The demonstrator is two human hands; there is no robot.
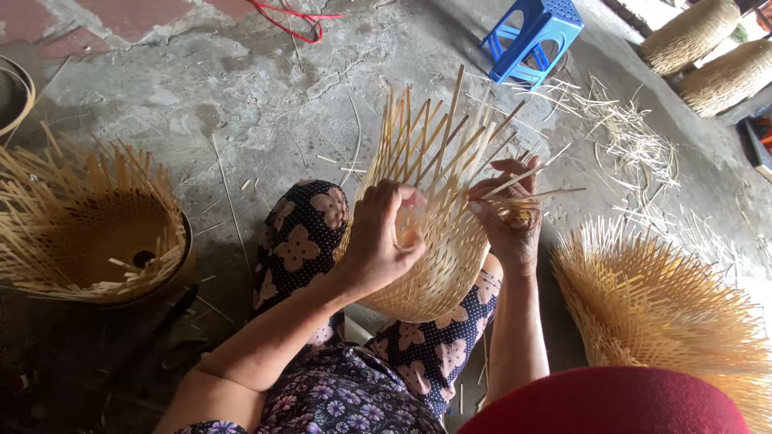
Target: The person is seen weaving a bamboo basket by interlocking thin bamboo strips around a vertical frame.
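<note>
A half-woven bamboo basket (pixel 438 241) rests on my lap over dark floral trousers, its loose strips fanning upward. My left hand (pixel 382 237) grips the basket's left side, fingers curled over the woven wall. On the right rim, my right hand (pixel 508 213) pinches thin bamboo strips (pixel 523 178) that stick out to the right.
An unfinished basket (pixel 88 229) sits in a round holder at the left. Another spiky unfinished basket (pixel 659 309) lies at the right. A blue plastic stool (pixel 532 36), loose bamboo slivers (pixel 635 145) and two finished baskets (pixel 708 48) lie on the concrete floor behind. A red cord (pixel 293 20) lies at the top.
</note>
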